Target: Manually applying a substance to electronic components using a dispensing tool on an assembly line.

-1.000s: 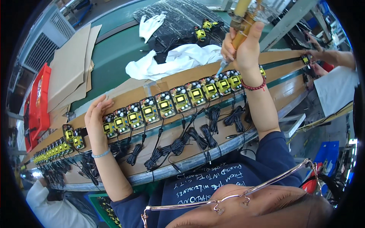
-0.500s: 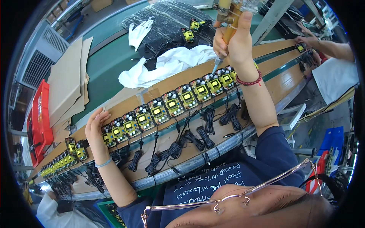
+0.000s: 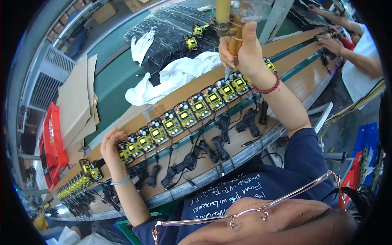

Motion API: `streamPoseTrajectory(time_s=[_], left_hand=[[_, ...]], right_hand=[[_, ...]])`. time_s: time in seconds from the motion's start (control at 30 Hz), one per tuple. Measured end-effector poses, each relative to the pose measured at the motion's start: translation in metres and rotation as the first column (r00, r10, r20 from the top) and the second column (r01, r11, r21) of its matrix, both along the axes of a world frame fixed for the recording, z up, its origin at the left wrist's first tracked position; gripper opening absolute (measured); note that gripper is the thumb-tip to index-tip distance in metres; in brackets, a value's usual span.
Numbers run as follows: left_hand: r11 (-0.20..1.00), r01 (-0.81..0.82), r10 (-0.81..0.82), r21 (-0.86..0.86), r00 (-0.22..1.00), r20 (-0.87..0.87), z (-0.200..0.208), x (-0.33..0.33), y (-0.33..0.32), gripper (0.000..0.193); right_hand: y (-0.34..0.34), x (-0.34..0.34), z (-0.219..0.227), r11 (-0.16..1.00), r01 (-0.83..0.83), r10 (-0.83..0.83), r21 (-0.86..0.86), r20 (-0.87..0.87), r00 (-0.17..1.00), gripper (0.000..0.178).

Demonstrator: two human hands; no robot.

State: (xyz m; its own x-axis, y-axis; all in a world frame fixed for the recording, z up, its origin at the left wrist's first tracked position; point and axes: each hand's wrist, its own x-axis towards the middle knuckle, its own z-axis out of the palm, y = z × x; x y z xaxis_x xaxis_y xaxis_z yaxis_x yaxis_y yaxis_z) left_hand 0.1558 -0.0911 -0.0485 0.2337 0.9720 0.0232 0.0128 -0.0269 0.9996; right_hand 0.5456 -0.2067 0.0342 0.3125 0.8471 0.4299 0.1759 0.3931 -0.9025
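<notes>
My right hand (image 3: pixel 249 53) is wrapped around a glue dispensing gun (image 3: pixel 236 41) with an amber barrel. Its pale blue tapered nozzle (image 3: pixel 227 74) points down at the top edge of a circuit board (image 3: pixel 228 90) with yellow-wrapped parts. That board belongs to a slanting row of similar boards, each in a dark frame. At the row's left end, my left hand (image 3: pixel 112 146) rests with bent, slightly parted fingers beside the end board (image 3: pixel 124 156). Its fingertips are partly hidden, so contact is unclear. Bundled black cables (image 3: pixel 190 160) hang from the boards toward me.
Another group of boards (image 3: pixel 75 184) lies further left. Beyond the row are a white cloth (image 3: pixel 175 73), a white glove (image 3: pixel 141 47) and loose boards (image 3: pixel 191 42). Cardboard sheets (image 3: pixel 75 102) and a red bin (image 3: pixel 55 141) stand left. A co-worker's hands (image 3: pixel 331 43) handle a board far right.
The whole view has shifted and tilted slightly. My left fingers are more bent than before. The nozzle stays at the same board. The co-worker's hands at far right have moved.
</notes>
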Motion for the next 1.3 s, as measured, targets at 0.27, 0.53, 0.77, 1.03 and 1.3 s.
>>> streamPoseTrajectory(time_s=[0.27,0.53,0.77,1.03,1.3], left_hand=[[0.993,0.121,-0.120,-0.002,0.979,-0.162,0.010,0.067,-0.022,0.021],[0.996,0.085,-0.086,-0.039,0.996,-0.029,0.002,0.073,-0.026,0.025],[0.990,0.127,-0.125,-0.060,0.992,0.024,0.003,0.067,-0.025,0.023],[0.989,0.146,-0.143,-0.032,0.987,0.076,-0.001,0.065,-0.023,0.020],[0.989,0.142,-0.139,-0.033,0.988,0.065,0.002,0.068,-0.025,0.020]], right_hand=[[0.000,0.013,0.013,0.996,0.068,-0.062,0.064,-0.080,0.995,0.080],[0.006,0.012,-0.003,0.963,0.261,-0.264,0.072,0.024,0.964,0.074],[0.010,0.006,0.001,0.976,0.217,-0.216,0.021,-0.032,0.976,0.076],[0.008,0.011,0.001,0.973,0.230,-0.229,-0.022,0.031,0.973,0.080],[0.009,0.012,0.005,0.963,0.271,-0.271,0.001,0.020,0.962,0.079]])
